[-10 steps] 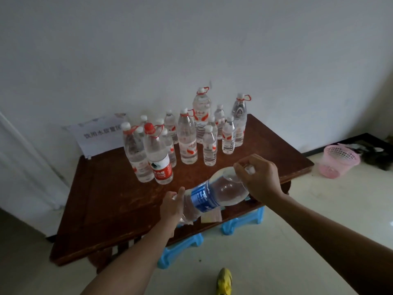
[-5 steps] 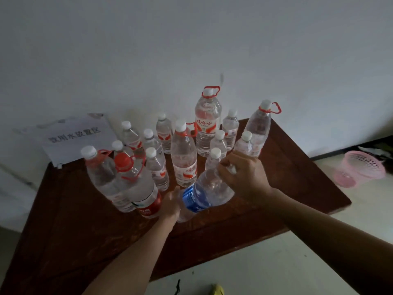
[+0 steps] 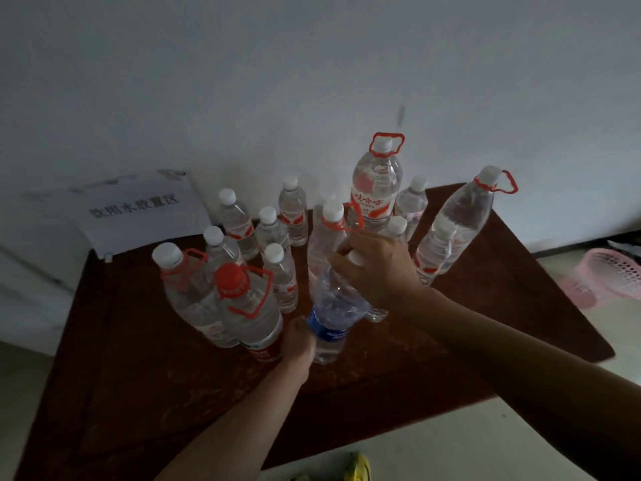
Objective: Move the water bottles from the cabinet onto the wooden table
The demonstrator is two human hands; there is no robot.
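Head: both hands' grip (image 3: 376, 269) around blue-labelled bottle (image 3: 329, 319)

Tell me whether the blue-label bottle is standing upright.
Nearly: blue-label bottle leans slightly, right hand gripping its top, left hand at its base.

Two bare forearms, sleeveless, hands without gloves or jewellery.

Fourteen water bottles (image 3: 376, 189), one table (image 3: 520, 307), one basket (image 3: 610, 276), one sign (image 3: 138, 210).
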